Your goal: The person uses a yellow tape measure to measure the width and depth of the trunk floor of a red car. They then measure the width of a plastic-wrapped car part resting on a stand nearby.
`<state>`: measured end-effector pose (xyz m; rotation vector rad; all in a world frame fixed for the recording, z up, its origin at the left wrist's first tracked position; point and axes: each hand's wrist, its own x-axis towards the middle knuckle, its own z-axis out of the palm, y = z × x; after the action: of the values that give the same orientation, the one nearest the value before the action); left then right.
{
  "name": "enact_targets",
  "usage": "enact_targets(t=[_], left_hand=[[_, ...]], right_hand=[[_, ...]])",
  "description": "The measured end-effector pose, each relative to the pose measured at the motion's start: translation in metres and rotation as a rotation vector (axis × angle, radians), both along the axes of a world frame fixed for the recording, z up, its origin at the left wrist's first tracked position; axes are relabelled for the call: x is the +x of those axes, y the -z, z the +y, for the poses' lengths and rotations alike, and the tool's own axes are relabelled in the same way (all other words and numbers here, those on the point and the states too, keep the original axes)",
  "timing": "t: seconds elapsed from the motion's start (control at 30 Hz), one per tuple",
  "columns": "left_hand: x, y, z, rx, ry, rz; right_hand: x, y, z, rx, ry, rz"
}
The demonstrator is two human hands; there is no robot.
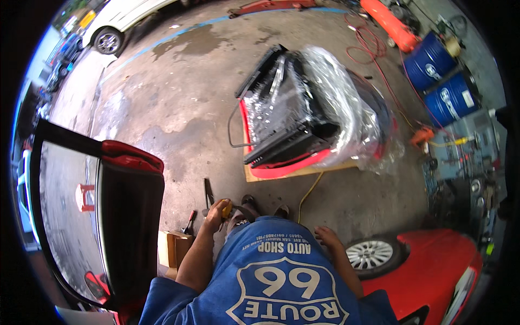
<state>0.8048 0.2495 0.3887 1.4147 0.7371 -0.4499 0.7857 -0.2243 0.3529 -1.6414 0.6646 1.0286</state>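
At my left side, my left hand (216, 215) is closed around a yellow-and-black tool (226, 209), whose exact kind I cannot make out. My right hand (327, 236) hangs beside my blue shirt, fingers loosely apart, with nothing visible in it. In front of my feet lies a red-and-black car seat (281, 108), its black rails upward and clear plastic film (341, 103) wrapped over it. A flat tan board (254, 174) is under the seat. Near my left forearm are a red-handled tool (190, 219) and a brown cardboard box (176, 250).
An open red car door (130, 216) stands close on my left. A red car's wheel (370, 254) is near my right arm. Blue drums (448, 100), a red hose (374, 46) and an orange tank (391, 24) stand far right. A yellow cord (310, 194) crosses the floor.
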Motion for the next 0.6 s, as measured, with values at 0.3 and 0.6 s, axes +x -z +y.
enact_targets(t=[0.3,0.6], left_hand=[[0.123,-0.063,-0.128,0.030,0.502,-0.300],[0.283,-0.200,-0.201,0.561,0.766,-1.086]], right_hand=[[-0.106,-0.010,-0.046,0.140,0.448,0.261],[-0.187,0.024,0.005,-0.109,0.947,0.161]])
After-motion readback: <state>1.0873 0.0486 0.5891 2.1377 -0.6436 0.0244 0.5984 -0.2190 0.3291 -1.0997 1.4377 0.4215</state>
